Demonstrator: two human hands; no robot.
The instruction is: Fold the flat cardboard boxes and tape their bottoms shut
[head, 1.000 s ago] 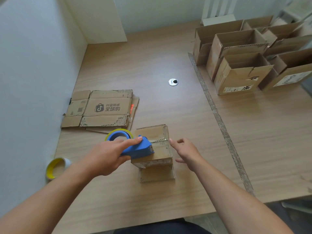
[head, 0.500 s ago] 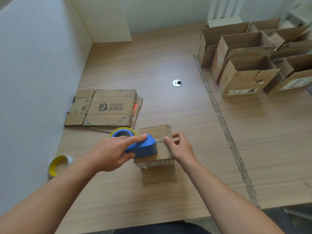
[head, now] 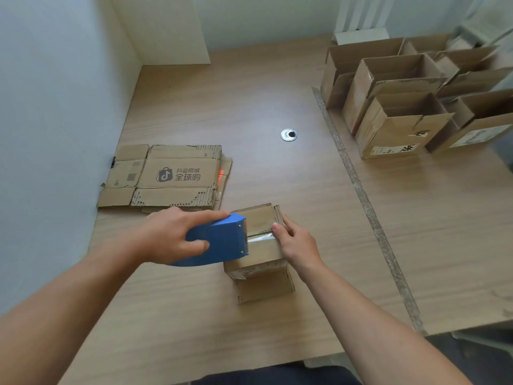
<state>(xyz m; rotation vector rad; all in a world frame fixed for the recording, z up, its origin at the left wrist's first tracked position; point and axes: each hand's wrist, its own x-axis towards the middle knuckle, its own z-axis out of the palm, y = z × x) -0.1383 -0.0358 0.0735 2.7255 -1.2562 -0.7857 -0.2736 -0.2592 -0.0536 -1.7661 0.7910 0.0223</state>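
Small box (head: 259, 220) sits on the table (head: 249, 107) near me: light, thin cardboard, probably slides easily. My left grip (head: 169, 237) wraps the tape dispenser (head: 219, 243); my right grip (head: 298, 243) clamps the box's right edge, thumb pinning the tape.

The tape dispenser (head: 219, 243) is blue, over a brown box (head: 261, 255) crossed by clear tape (head: 261, 238). Beyond the box, the flat cardboard (head: 172, 176) is brown with dark grey print and an orange mark. The tabletop (head: 249, 107) is pale wood-grain.
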